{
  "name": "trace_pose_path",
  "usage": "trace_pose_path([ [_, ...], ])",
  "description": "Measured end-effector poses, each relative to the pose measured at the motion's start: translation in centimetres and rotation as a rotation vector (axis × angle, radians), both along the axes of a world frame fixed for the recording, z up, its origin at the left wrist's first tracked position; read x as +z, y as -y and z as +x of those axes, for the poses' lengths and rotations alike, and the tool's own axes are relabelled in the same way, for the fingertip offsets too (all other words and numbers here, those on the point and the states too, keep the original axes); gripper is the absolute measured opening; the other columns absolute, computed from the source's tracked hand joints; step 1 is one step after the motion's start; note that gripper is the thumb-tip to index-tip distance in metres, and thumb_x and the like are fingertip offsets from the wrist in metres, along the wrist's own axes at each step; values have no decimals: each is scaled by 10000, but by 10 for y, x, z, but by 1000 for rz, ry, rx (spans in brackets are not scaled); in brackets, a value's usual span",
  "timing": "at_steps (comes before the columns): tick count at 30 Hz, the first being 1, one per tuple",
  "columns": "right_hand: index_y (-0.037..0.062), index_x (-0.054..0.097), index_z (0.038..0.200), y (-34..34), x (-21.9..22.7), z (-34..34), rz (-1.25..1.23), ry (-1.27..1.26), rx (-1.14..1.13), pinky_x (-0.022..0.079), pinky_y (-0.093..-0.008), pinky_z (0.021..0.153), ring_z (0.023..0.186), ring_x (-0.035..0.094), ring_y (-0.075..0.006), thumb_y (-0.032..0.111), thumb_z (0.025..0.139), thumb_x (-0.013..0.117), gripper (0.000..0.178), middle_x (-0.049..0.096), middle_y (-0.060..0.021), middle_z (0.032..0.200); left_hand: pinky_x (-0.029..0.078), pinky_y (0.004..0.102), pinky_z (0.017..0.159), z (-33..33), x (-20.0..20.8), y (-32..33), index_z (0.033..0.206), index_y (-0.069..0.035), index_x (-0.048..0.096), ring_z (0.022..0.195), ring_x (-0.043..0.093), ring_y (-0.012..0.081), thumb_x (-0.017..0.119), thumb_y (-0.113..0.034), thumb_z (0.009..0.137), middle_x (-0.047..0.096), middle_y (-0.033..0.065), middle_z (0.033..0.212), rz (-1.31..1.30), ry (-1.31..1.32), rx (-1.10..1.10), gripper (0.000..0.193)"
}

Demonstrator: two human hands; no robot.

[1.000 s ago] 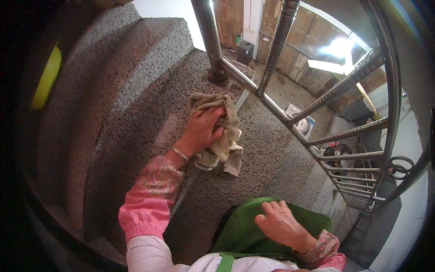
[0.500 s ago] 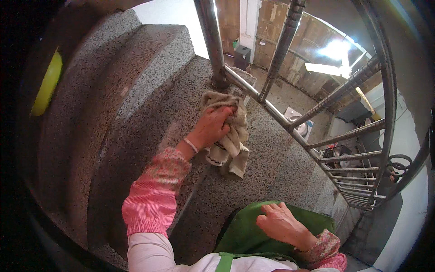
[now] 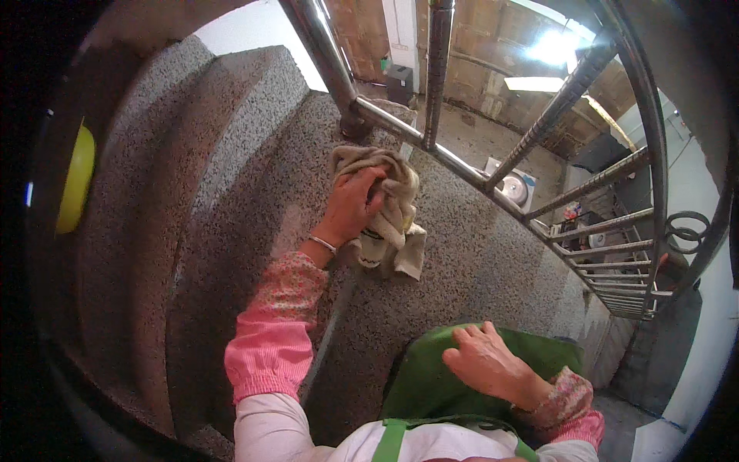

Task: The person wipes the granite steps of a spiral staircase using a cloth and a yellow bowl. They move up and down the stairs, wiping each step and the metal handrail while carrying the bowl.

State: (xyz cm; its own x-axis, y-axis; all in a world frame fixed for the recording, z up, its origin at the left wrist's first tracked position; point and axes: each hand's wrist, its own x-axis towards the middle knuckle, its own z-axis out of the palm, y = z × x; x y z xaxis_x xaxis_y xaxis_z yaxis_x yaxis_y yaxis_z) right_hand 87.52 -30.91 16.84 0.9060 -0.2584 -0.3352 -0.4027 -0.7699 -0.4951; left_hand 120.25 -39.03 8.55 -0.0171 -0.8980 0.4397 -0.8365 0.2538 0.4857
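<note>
My left hand is closed on a crumpled beige cloth and presses it to the speckled stone landing. The cloth's loose end, with a dark zigzag line, trails toward me over the stone. Just beyond the cloth is the foot of a metal railing post. My right hand rests palm down over the green apron on my lap, fingers stretched and slightly bent, holding nothing.
Curved speckled steps rise on the left, with a yellow-green rounded object at the far left. A metal railing runs along the right edge. Below it lies a lower floor with a dark bin and a round basin.
The view has shifted slightly. My left hand and the cloth remain by the railing post, the cloth bunched a little differently. My right hand stays over the apron.
</note>
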Motion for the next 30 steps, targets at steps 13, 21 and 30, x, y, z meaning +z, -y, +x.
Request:
trace_pose_path([
  [13,92,567,795,7,3,-18,48,-53,-14,370,-436,772,885,502,-305,134,813,516,68,499,-143,860,283,404,992,-11,-7,25,1220,-56,517,1200,445,231,486,-223,877,523,94,1259,2,534,159,383],
  [21,88,570,767,0,-9,-17,-24,17,39,377,-414,733,831,518,-289,138,791,527,70,507,-140,820,244,426,1023,1,-28,83,1191,-71,547,1225,428,218,432,-235,860,546,83,1232,51,535,293,387],
  [30,92,575,746,-4,-16,-20,-57,-93,34,383,-423,735,838,538,-293,166,771,543,85,523,-131,807,226,457,1066,19,3,93,1286,-137,480,1211,432,251,405,-245,857,513,100,1270,435,649,152,448],
])
